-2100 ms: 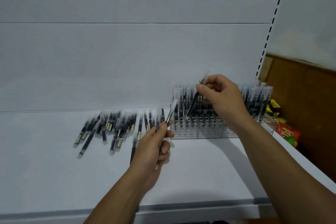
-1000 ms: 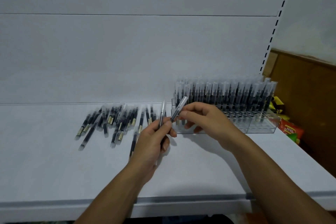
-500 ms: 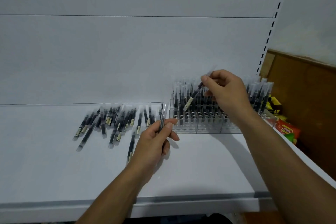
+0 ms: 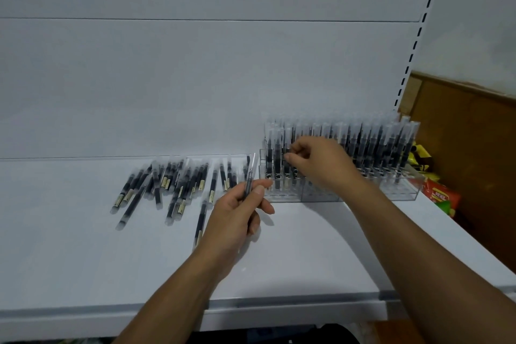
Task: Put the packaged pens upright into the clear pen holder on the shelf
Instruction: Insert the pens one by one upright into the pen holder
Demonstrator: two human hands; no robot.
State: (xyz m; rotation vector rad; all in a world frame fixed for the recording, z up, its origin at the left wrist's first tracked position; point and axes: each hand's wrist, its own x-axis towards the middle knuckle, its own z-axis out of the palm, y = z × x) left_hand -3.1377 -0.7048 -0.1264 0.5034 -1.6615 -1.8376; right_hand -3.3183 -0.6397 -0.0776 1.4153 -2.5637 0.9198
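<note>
Behind the right hand, the clear rectangular pen holder looks glossy plastic; the left hand's black sleeved pen, likewise shiny.

Black packaged pens strewn flat on shelf; more upright, filling clear pen holder at right.

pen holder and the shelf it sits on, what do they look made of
Pen holder: likely clear acrylic or similar rigid plastic, glossy; pens show through its walls. Shelf: probably painted sheet metal, smooth matte white, judging by its thin front lip.
</note>
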